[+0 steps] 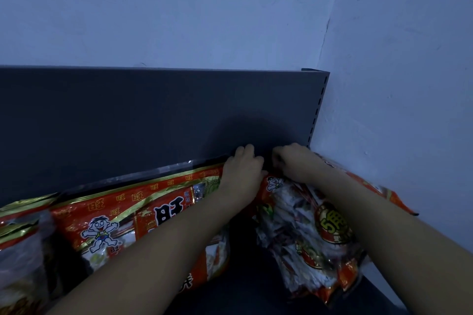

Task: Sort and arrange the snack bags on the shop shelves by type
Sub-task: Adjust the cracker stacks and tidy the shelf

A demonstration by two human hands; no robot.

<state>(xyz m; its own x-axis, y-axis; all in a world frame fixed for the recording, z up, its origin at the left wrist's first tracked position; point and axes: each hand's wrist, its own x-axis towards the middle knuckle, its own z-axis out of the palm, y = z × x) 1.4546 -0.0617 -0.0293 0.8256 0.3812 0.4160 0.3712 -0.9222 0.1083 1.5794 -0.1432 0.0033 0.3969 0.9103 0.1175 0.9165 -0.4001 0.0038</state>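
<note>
the big red snack bag (122, 215) bears a large black "旺", rows of small "旺" along its gold trim, and a cartoon boy with arms spread. the left hand (242, 167) curls its fingers over this bag's top right corner. the right hand (294, 161) grips the top of a crinkly bag of small packets (302, 233) with a round red-gold badge whose writing is blurred. both bags lean on the matte grey back panel (128, 120), and a strip of dark shelf (245, 289) lies bare between them. a slotted upright (318, 110) meets the cracked wall (396, 71).
</note>
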